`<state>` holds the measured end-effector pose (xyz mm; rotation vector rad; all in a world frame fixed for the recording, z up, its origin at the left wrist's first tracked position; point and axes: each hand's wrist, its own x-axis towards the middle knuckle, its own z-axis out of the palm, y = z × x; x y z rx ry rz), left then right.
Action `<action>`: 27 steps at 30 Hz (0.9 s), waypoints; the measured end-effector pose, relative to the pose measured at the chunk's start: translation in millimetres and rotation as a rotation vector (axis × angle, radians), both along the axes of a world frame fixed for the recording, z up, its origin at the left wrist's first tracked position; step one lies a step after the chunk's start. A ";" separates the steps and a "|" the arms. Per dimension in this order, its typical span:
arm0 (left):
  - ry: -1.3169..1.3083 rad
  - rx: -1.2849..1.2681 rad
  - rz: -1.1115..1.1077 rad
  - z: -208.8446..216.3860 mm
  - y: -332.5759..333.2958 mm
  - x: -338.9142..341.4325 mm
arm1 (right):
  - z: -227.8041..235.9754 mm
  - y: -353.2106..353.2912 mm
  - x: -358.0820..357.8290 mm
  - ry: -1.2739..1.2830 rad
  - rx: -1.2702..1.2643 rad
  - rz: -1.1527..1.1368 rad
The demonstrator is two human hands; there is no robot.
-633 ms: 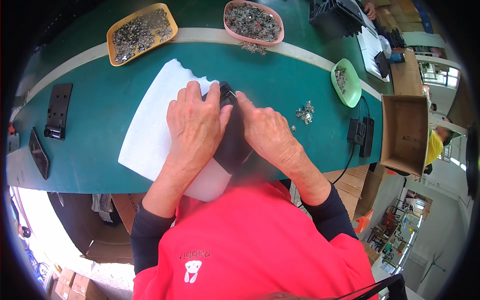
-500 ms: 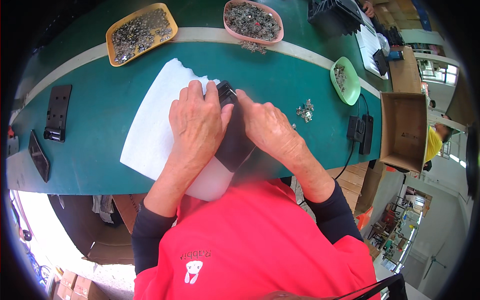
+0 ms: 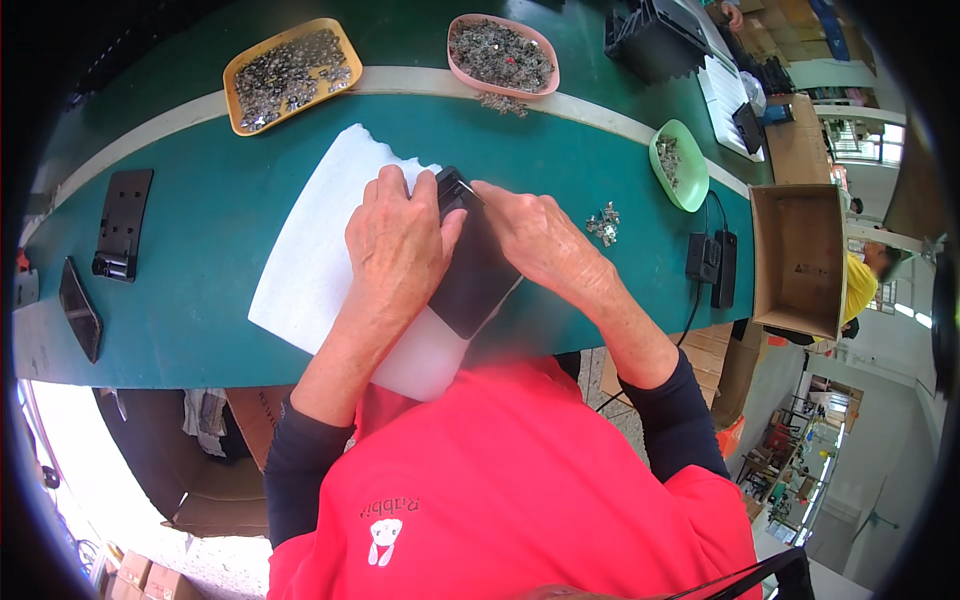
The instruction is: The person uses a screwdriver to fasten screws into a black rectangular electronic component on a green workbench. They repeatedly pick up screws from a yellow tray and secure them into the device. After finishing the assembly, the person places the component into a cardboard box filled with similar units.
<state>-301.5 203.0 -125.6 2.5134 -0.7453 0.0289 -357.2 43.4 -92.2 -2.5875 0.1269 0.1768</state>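
A flat black plate [image 3: 480,270] with a raised block at its far end lies on a white foam sheet [image 3: 310,240]. My left hand [image 3: 393,245] presses on the plate's left side, its fingers curled over the far part and its thumb against the block. At the block's right edge, my right hand [image 3: 545,245] is closed, fingertips pinched together. A thin bright sliver shows by those fingertips; what they hold is too small to name. Right of that hand lies a little heap of small metal parts [image 3: 604,224] on the green table mat.
Yellow [image 3: 235,100], pink [image 3: 555,75] and green [image 3: 698,180] trays hold small metal parts. Another black plate [image 3: 125,220] and a dark panel [image 3: 78,310] lie left. Black power adapters [image 3: 712,262] with cables and a cardboard box [image 3: 797,255] stand right.
The whole view has shifted slightly. Both hands keep nearly the same place on the black plate, and more of the plate's surface shows between them.
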 end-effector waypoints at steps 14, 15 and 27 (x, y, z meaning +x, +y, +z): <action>0.058 0.020 -0.015 6.1 -0.9 -1.1 | -2.5 14.2 -6.0 -0.008 -0.255 0.009; 0.068 0.027 -0.012 6.9 -1.3 -1.1 | -4.6 14.8 -7.2 -0.034 -0.276 0.020; 0.090 -0.007 -0.013 4.7 -0.9 -0.8 | -15.9 10.0 -11.9 -0.147 -0.461 0.096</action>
